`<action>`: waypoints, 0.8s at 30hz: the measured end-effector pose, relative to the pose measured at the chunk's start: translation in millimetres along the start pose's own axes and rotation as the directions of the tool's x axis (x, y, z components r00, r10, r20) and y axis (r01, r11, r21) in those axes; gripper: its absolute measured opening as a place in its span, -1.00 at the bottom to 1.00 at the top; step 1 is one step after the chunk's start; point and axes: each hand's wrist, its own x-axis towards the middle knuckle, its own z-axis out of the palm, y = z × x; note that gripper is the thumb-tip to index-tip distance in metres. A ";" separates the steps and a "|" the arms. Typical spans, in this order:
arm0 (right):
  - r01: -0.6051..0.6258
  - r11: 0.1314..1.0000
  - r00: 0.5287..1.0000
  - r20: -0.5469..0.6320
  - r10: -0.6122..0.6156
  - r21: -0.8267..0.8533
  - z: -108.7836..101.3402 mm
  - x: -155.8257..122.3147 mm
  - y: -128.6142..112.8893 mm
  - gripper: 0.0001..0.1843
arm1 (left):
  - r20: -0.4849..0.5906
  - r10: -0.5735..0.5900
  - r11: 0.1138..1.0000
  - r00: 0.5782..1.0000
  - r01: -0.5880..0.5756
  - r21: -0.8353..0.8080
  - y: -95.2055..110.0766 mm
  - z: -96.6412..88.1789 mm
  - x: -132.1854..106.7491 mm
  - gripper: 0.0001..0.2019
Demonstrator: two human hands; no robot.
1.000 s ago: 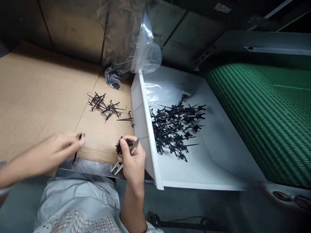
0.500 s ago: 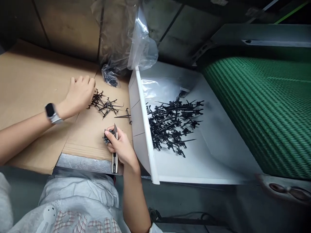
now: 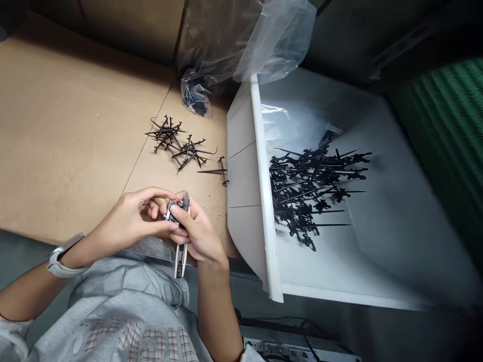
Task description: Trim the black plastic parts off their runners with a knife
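Near the front edge of the cardboard my right hand (image 3: 198,234) grips a utility knife (image 3: 181,246), blade end up, together with a small black plastic part (image 3: 172,210). My left hand (image 3: 134,218) has come against it, fingers curled and pinching the same small part from the left. A watch (image 3: 62,261) sits on my left wrist. A loose pile of thin black plastic sprues (image 3: 177,146) lies on the cardboard just beyond my hands.
A brown cardboard sheet (image 3: 68,125) covers the bench. To the right a white tray (image 3: 264,211) holds a heap of black sprue parts (image 3: 313,191). A clear plastic bag (image 3: 241,45) with black bits hangs behind. A green ribbed belt (image 3: 449,130) lies at far right.
My left hand has left the sprue pile and come back to meet my right hand at the small part. The view has shifted, the tray now sits further right.
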 end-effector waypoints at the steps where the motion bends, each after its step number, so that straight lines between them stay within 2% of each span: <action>1: -0.003 1.000 1.000 0.008 0.003 -0.017 0.1 0.3 1.0 -0.44 | 0.007 -0.035 0.999 0.999 0.035 -0.031 1.7 -0.9 1.2 -0.59; 6: 0.018 0.986 1.000 0.005 -0.017 -0.167 -3.2 -0.1 4.1 -0.47 | 0.015 -0.147 0.974 0.989 0.147 -0.172 8.0 -7.5 0.3 -0.58; 10: 0.037 0.930 0.992 -0.098 -0.077 -0.365 -7.7 -0.1 2.6 -0.63 | -0.119 -0.121 0.983 0.985 0.102 -0.155 4.4 -15.0 -9.5 -0.61; 13: 0.043 0.842 0.970 -0.179 -0.164 -0.537 -6.9 0.0 0.8 -0.78 | -0.210 -0.026 0.996 0.977 0.008 -0.089 -2.1 -16.9 -19.1 -0.69; 15: 0.038 0.780 0.953 -0.211 -0.216 -0.625 -4.6 -1.3 0.2 -0.81 | -0.249 0.052 0.997 0.967 -0.063 -0.037 -5.6 -14.7 -24.1 -0.72; 19: -0.001 0.691 0.925 -0.262 -0.274 -0.723 -3.1 -8.0 1.1 -0.57 | -0.282 0.250 0.962 0.926 -0.204 0.184 -7.5 -7.6 -28.0 -0.69; 21: -0.002 0.621 0.919 -0.246 -0.308 -0.784 -5.4 -11.4 2.0 -0.49 | -0.257 0.391 0.896 0.884 -0.302 0.325 -8.1 -5.0 -27.5 -0.64; 24: 0.030 0.532 0.917 -0.188 -0.351 -0.846 -10.3 -14.5 3.2 -0.48 | -0.222 0.568 0.779 0.793 -0.431 0.455 -10.4 -1.8 -26.3 -0.56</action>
